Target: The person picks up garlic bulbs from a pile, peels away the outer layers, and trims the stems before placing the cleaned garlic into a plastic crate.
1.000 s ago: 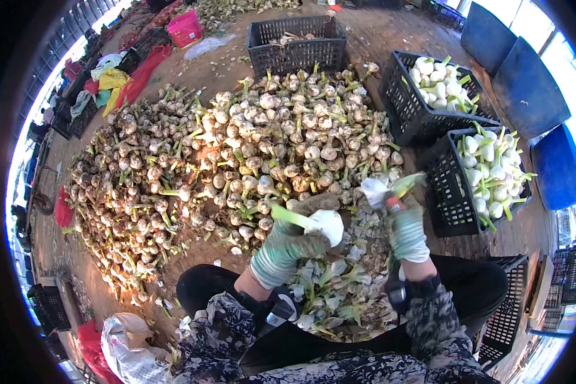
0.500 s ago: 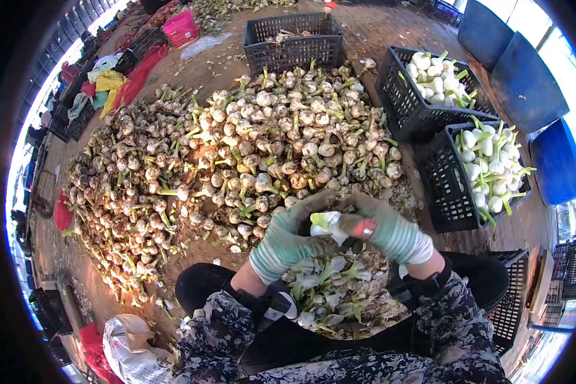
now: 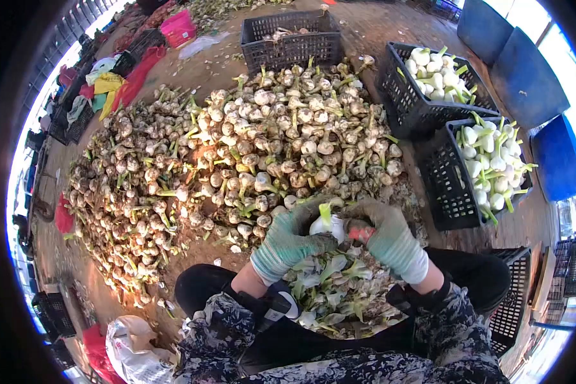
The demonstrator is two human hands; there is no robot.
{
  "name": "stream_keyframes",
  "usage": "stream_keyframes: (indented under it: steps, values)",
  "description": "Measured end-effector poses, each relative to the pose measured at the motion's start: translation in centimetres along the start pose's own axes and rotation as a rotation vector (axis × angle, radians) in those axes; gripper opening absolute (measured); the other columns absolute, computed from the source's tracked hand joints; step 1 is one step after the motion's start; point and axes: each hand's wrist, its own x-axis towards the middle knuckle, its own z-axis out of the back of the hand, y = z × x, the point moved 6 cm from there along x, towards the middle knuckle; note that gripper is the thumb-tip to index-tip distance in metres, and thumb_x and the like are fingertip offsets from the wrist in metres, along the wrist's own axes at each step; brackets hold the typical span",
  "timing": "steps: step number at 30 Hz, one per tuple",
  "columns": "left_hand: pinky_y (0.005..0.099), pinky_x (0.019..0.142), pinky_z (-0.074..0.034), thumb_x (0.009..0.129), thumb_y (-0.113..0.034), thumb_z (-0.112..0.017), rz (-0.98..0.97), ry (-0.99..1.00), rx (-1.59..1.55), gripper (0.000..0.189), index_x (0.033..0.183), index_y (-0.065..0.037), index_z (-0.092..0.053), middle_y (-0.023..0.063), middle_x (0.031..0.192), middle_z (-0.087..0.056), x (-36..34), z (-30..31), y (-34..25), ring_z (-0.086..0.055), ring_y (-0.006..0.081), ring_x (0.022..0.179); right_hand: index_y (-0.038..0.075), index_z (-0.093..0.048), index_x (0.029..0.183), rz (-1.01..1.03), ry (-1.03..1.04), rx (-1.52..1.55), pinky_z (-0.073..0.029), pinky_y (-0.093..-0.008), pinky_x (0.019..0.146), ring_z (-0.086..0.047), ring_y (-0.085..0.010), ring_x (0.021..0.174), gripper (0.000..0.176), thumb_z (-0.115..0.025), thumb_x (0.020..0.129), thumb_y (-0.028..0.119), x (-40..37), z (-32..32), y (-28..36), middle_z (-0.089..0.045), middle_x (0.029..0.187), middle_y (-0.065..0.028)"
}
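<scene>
A white garlic bulb (image 3: 327, 225) with a short green stem pointing up sits between my two hands, in front of my lap. My left hand (image 3: 289, 238), in a green-and-white striped glove with dirty fingers, is closed round its left side. From the right, my right hand (image 3: 388, 235), gloved alike, has its thumb and fingers curled against the bulb. A red patch (image 3: 361, 233) shows at the right thumb. Under the hands lies a heap of peeled garlic skins and leaves (image 3: 336, 288) between my legs.
A large pile of unpeeled garlic (image 3: 262, 147) spreads ahead and left. Two black crates (image 3: 451, 182) of white garlic stand at the right, and another black crate (image 3: 291, 50) at the back. Blue panels (image 3: 528, 80) are beyond. A white sack (image 3: 134, 352) lies lower left.
The garlic bulb has turned so that its green stem, which pointed left, now points up. My right hand has shifted slightly, with its fingers repositioned beside the bulb.
</scene>
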Motion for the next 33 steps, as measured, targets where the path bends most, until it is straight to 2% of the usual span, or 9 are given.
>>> stream_keyframes:
  steps: [5, 10, 11, 17, 19, 23, 29, 31, 33]
  values:
    - [0.0224, 0.079, -0.043, 0.072, -0.005, -0.062, -0.188, 0.059, 0.085, 0.065, 0.130, -0.004, -0.032, 0.0068, 0.123, -0.044, 0.1, -0.3, -0.7, -0.050, 0.0112, 0.094, 0.003, -0.059, 0.094, -0.209, 0.071, 0.501, -0.047, -0.0250, 0.067, -0.057, -0.0124, 0.072, 0.015, -0.057, 0.080, 0.007, -0.7, -0.9, -0.6, -0.061, 0.083, -0.0088]
    - [0.0199, 0.071, -0.043, 0.086, -0.024, -0.051, -0.302, -0.305, -0.146, 0.042, 0.122, -0.004, -0.044, 0.0038, 0.106, -0.053, 2.3, 2.7, 1.3, -0.051, 0.0093, 0.081, 0.002, -0.055, 0.103, 0.196, 0.038, 0.339, -0.043, -0.0264, 0.077, -0.054, -0.0125, 0.086, 0.027, -0.058, 0.076, 0.001, -1.2, -3.2, 0.9, -0.059, 0.090, -0.0060]
    - [0.0222, 0.074, -0.042, 0.084, -0.019, -0.051, -0.085, -0.347, -0.453, 0.037, 0.118, -0.004, -0.048, 0.0036, 0.106, -0.054, 0.8, 1.4, -0.7, -0.051, 0.0106, 0.084, 0.002, -0.053, 0.106, 0.181, 0.119, 0.448, -0.042, -0.0259, 0.078, -0.054, -0.0133, 0.086, 0.031, -0.058, 0.075, -0.001, -1.8, -4.1, 1.3, -0.058, 0.091, -0.0076]
    - [0.0261, 0.078, -0.041, 0.078, -0.005, -0.050, -0.384, -0.507, -0.216, 0.042, 0.119, -0.005, -0.047, 0.0036, 0.110, -0.051, 0.1, 2.7, -0.3, -0.048, 0.0110, 0.086, 0.001, -0.051, 0.104, 0.004, -0.100, 1.075, -0.042, -0.0235, 0.077, -0.054, -0.0140, 0.085, 0.033, -0.055, 0.073, -0.007, -1.2, -5.2, -0.4, -0.057, 0.094, -0.0098]
    - [0.0250, 0.077, -0.042, 0.074, -0.001, -0.048, -0.205, -0.545, -0.368, 0.048, 0.122, -0.004, -0.045, 0.0039, 0.115, -0.049, 0.0, 3.1, 1.3, -0.048, 0.0110, 0.085, 0.000, -0.050, 0.105, 0.335, -0.276, 0.193, -0.043, -0.0234, 0.075, -0.054, -0.0143, 0.085, 0.034, -0.053, 0.072, -0.009, -2.1, -5.2, 2.6, -0.056, 0.096, -0.0090]
    - [0.0246, 0.070, -0.045, 0.070, 0.001, -0.048, -0.265, -0.502, -0.580, 0.051, 0.121, -0.004, -0.046, 0.0072, 0.108, -0.055, -0.7, 3.8, -0.2, -0.052, 0.0139, 0.080, 0.000, -0.053, 0.104, -0.109, -0.257, 0.721, -0.044, -0.0232, 0.075, -0.057, -0.0166, 0.084, 0.032, -0.058, 0.073, -0.001, 1.1, -2.7, -3.8, -0.060, 0.092, -0.0119]
    - [0.0285, 0.062, -0.051, 0.077, -0.007, -0.043, -0.258, -0.173, -0.825, 0.040, 0.117, -0.005, -0.048, 0.0109, 0.101, -0.057, 0.6, 3.9, -1.5, -0.058, 0.0159, 0.072, 0.001, -0.051, 0.113, -0.390, 0.578, -0.702, -0.044, -0.0311, 0.085, -0.056, -0.0253, 0.096, 0.038, -0.056, 0.075, -0.002, -0.8, -3.9, -5.9, -0.057, 0.108, -0.0156]
    - [0.0342, 0.068, -0.051, 0.076, -0.012, -0.043, -0.253, -0.110, -0.811, 0.047, 0.122, -0.003, -0.043, 0.0133, 0.105, -0.056, 0.7, 3.3, -1.3, -0.059, 0.0178, 0.074, 0.006, -0.051, 0.115, 0.252, -0.087, -0.543, -0.041, -0.0348, 0.090, -0.051, -0.0292, 0.104, 0.046, -0.061, 0.071, -0.001, -0.4, -0.7, -2.9, -0.052, 0.115, -0.0152]
    - [0.0353, 0.069, -0.051, 0.074, -0.009, -0.042, -0.269, -0.079, -0.797, 0.049, 0.123, -0.002, -0.042, 0.0150, 0.109, -0.054, 0.8, 2.8, -1.2, -0.059, 0.0209, 0.079, 0.009, -0.053, 0.114, 0.442, -0.087, -0.023, -0.041, -0.0338, 0.090, -0.048, -0.0285, 0.108, 0.050, -0.066, 0.066, 0.002, -0.8, -0.7, 3.3, -0.048, 0.120, -0.0145]
